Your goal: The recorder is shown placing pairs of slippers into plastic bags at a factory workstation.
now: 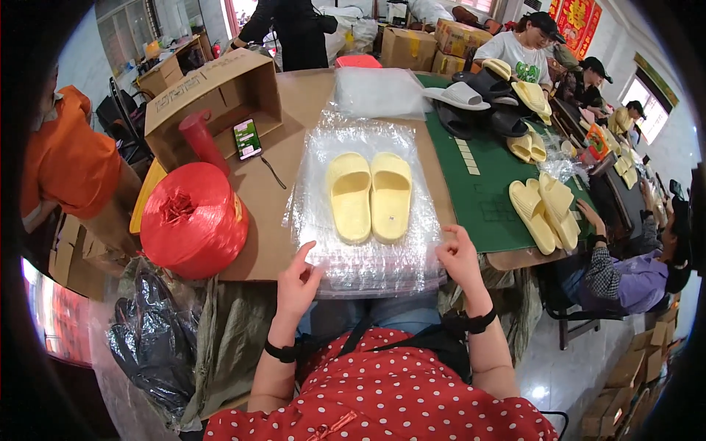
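At the near edge of the worktop (263, 229), midway along its brown part, I have a pair of pale yellow slippers (353, 207) in front of me in the head view. They lie side by side, footbeds up and heels toward me, on a layer of clear plastic bags (379, 273) whose near end hangs over that edge. My left hand (298, 283) is at the near left corner of the plastic, forefinger and thumb spread a little; my right hand (457, 257) is at its right side, fingers curled in. Neither hand is on the slippers, and I cannot tell whether either one has film pinched. A red roll of twine (193, 222) sits by the near left corner, with a phone (247, 140) and an open carton (217, 82) beyond it toward the far left corner. Flat clear film (376, 94) lies at the far edge, and more yellow slippers (546, 212) rest on the green covering (471, 202) toward the near right corner, close to a co-worker's hand (590, 215). I judge the step in hand to be squaring up the plastic for bagging this pair; the next move seems to call for lifting only the top layer at its mouth, without knocking the slippers askew.
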Tool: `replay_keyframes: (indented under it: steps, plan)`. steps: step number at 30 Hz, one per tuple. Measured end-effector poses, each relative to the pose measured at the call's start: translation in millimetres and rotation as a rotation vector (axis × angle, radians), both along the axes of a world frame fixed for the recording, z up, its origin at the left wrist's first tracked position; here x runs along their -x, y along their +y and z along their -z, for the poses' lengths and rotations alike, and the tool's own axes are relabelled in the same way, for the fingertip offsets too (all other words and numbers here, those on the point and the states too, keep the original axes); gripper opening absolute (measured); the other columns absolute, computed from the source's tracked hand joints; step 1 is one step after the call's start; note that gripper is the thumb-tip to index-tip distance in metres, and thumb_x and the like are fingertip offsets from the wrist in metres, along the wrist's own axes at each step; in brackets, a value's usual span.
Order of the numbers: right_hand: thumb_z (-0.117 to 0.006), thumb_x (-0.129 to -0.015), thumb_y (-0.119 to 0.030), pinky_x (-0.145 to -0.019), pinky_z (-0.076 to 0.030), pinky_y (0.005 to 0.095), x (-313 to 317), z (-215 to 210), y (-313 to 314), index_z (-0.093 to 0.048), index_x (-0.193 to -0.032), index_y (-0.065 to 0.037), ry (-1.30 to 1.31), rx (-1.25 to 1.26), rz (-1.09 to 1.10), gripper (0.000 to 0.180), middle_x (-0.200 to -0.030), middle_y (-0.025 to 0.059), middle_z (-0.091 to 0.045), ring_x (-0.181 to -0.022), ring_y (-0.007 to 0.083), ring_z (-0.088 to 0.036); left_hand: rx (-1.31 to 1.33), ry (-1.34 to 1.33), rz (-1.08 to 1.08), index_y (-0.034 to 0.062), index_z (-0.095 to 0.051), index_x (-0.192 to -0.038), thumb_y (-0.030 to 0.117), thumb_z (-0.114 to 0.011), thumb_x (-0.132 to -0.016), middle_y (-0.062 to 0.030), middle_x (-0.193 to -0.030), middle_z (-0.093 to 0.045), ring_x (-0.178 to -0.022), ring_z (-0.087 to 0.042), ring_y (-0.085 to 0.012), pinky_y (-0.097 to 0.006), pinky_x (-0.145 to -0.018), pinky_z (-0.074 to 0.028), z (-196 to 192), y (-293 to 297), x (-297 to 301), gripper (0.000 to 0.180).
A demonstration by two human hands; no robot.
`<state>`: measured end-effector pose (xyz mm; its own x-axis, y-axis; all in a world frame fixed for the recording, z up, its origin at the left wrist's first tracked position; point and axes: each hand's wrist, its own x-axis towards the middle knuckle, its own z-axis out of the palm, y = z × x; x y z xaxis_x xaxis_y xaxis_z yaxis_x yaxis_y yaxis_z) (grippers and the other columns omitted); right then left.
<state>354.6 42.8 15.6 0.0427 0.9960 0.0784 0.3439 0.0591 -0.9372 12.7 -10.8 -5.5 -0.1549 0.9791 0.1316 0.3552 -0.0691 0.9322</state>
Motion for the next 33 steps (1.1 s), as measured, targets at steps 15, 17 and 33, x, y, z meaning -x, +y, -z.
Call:
replay_keyframes:
  steps: [15, 17, 33]
  plan:
    - [-0.057, -0.084, 0.009, -0.076, -0.051, 0.0300, -30.7, -1.5, -19.3, -0.067, -0.120, -0.009, -0.255, -0.265, -0.327, 0.041, -0.103, 0.0109, -0.060, -0.090, 0.0225, -0.062, -0.097, -0.164, 0.296, -0.0011, -0.065, -0.122, -0.006, -0.053, -0.087, -0.0095, -0.107, -0.066, -0.098, -0.060, -0.0142, -0.025, -0.079, -0.047, 1.5, -3.6, 35.2, 0.037]
    - [-0.062, -0.079, 0.008, -0.076, -0.052, 0.0318, -23.3, -5.6, -24.9, -0.070, -0.115, -0.011, -0.425, -0.380, -0.225, 0.041, -0.109, 0.0099, -0.062, -0.088, 0.0239, -0.062, -0.147, -0.024, 0.291, -0.0003, -0.066, -0.118, -0.007, -0.054, -0.082, -0.0102, -0.106, -0.067, -0.099, -0.061, -0.0204, -0.030, -0.083, -0.048, 1.6, -2.9, 37.0, 0.038]
    - [-0.063, -0.090, -0.003, -0.071, -0.051, 0.0287, -30.1, 18.0, -5.3, -0.068, -0.092, -0.001, -0.136, -0.271, -0.182, 0.006, -0.085, 0.0087, -0.070, -0.079, 0.0154, -0.066, -0.352, 0.110, 0.169, 0.0025, -0.070, -0.080, 0.004, -0.065, -0.084, -0.0073, -0.092, -0.070, -0.102, -0.060, -0.0228, -0.038, -0.087, -0.047, 10.9, 12.8, 19.8, 0.007]
